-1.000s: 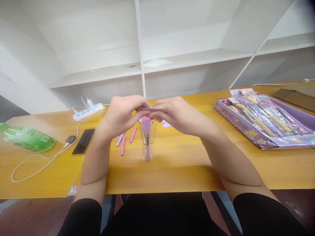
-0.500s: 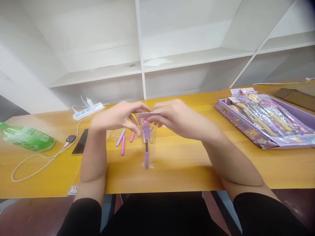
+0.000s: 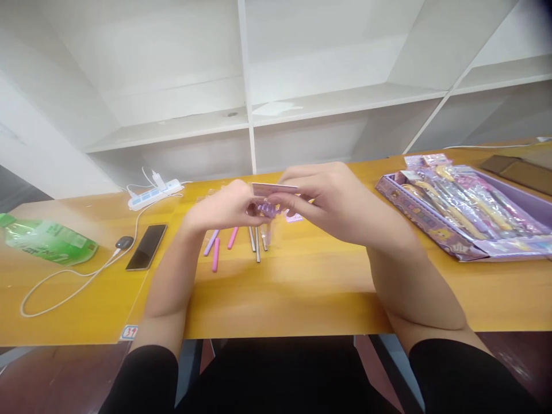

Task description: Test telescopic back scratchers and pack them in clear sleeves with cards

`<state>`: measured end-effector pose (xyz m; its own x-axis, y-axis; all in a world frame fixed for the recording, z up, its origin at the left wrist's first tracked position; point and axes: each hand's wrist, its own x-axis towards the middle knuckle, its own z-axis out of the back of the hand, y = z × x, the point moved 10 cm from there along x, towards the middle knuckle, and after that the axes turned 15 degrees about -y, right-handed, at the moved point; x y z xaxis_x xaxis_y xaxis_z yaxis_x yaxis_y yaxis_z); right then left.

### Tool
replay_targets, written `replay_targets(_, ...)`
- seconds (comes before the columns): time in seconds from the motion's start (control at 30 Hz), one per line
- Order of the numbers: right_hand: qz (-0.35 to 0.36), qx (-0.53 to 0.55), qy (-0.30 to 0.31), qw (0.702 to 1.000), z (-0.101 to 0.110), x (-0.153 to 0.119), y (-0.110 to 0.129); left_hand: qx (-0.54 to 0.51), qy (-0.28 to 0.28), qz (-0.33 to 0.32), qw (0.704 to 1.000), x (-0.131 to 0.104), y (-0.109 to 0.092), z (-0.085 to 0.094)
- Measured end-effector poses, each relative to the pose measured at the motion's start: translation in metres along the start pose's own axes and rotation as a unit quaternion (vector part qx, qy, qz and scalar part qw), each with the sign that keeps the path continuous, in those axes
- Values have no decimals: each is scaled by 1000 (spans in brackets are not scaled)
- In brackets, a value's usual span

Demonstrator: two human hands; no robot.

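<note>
One purple piece with finger-like prongs is held up over the middle of the tabletop, in the gap between the two hands, and much of it is hidden by them. Just above it a thin card is seen nearly edge-on. The left hand is curled around the near side of the purple piece, thumb below and fingers above; the right hand pinches the card, its thumb underneath. Clear film hangs below the fingers.

Beneath and behind the hands, three silver rods lie side by side, partly covered. To their left are two pink sticks and one lilac stick, each apart from the others. A small purple card lies under the right hand.

Farther left come a dark phone, a small black case on a white cable, a white power strip and a green bottle on its side. Well to the right, a purple display box holds many wrapped pens, with a flat brown object beyond. White shelving stands behind everything.
</note>
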<state>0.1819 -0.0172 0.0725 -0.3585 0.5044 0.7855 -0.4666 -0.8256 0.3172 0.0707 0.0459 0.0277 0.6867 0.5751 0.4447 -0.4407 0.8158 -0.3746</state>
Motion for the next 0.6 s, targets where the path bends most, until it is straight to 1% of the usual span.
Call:
replay_targets(0.13,-23,-23,52,998,-3,-5,-7,-26,40,18,999,3,6,-21)
replay_targets(0.27,-46,-39,93,994,-11,-7,-20,-40,52,33,997,7,18,-35)
replay_targets(0.47,-95,-36,136,986,-24,-8,-38,-39,66,58,995,7,29,-39)
replay_targets(0.6,-106,-26,128,986,-32,-6,-52,-14,69,58,996,11,34,-43)
